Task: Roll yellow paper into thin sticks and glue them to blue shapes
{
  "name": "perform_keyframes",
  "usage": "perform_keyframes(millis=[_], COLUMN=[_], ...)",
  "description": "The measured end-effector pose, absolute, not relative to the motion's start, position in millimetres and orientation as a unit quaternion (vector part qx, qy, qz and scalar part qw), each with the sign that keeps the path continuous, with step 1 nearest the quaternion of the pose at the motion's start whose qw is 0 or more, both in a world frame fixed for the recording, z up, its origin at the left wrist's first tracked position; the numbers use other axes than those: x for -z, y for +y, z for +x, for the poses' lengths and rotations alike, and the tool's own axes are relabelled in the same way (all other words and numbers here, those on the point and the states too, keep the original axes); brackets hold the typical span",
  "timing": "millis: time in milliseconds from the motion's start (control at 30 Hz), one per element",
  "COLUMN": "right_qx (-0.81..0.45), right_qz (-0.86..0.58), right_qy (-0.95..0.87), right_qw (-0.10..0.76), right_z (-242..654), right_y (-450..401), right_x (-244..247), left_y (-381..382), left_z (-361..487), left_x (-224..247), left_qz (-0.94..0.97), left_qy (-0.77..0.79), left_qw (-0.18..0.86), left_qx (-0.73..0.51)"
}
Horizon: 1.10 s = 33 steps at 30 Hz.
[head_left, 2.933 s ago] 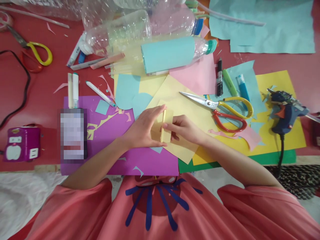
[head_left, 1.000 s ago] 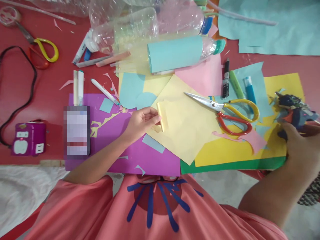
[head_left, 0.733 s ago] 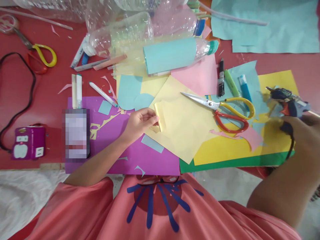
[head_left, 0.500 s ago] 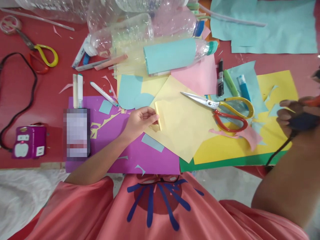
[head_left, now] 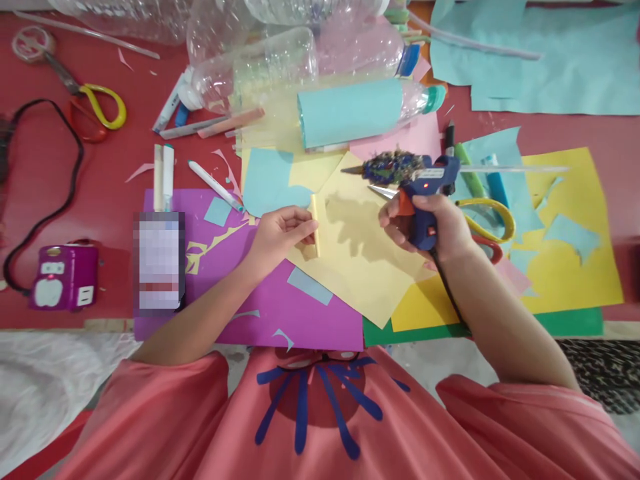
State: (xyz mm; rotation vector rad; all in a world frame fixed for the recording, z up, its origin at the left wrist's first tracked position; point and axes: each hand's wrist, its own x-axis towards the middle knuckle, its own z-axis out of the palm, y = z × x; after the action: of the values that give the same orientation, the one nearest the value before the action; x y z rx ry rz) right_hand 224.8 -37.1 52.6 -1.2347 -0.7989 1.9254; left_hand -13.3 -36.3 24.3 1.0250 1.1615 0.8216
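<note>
My left hand (head_left: pixel 287 237) pinches a small rolled strip of yellow paper (head_left: pixel 316 227), held upright over a pale yellow sheet (head_left: pixel 375 280). To its right, my right hand (head_left: pixel 435 223) grips a blue glue gun (head_left: pixel 425 207) by the handle, fingers near the orange trigger. The gun's nozzle points left towards the rolled paper but stays apart from it. Its body is coated with lumpy residue, and a clear glue stick (head_left: pixel 515 169) juts from the back. Scissors with yellow and red handles (head_left: pixel 487 217) lie partly hidden behind my right hand.
Clear plastic bottles (head_left: pixel 270 63) crowd the back, with a blue-wrapped bottle (head_left: pixel 350 112) in front. A phone (head_left: pixel 159 260) rests on purple paper (head_left: pixel 320 330). Far left are a purple box (head_left: pixel 65 277), a black cord (head_left: pixel 75 180) and other scissors (head_left: pixel 103 110). Markers and paper scraps are scattered about.
My right hand has brought the glue gun from the far right edge to the middle, over the scissors. My left hand keeps its pinch on the rolled paper. The view has shifted slightly.
</note>
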Motion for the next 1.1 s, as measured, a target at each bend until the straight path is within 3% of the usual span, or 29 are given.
perform_keyframes(millis=[267, 1100], right_qx=[-0.726, -0.658], right_qz=[-0.450, -0.481], right_qy=[-0.389, -0.458], right_qw=[0.345, 0.354], right_z=[226, 221], right_y=[-48, -50], right_x=[-25, -30], left_y=[-35, -37], left_z=[-12, -11], left_x=[-26, -24], left_qz=[0.451, 0.465], left_qy=[0.527, 0.536], left_qw=[0.631, 0.616], left_qx=[-0.348, -0.343])
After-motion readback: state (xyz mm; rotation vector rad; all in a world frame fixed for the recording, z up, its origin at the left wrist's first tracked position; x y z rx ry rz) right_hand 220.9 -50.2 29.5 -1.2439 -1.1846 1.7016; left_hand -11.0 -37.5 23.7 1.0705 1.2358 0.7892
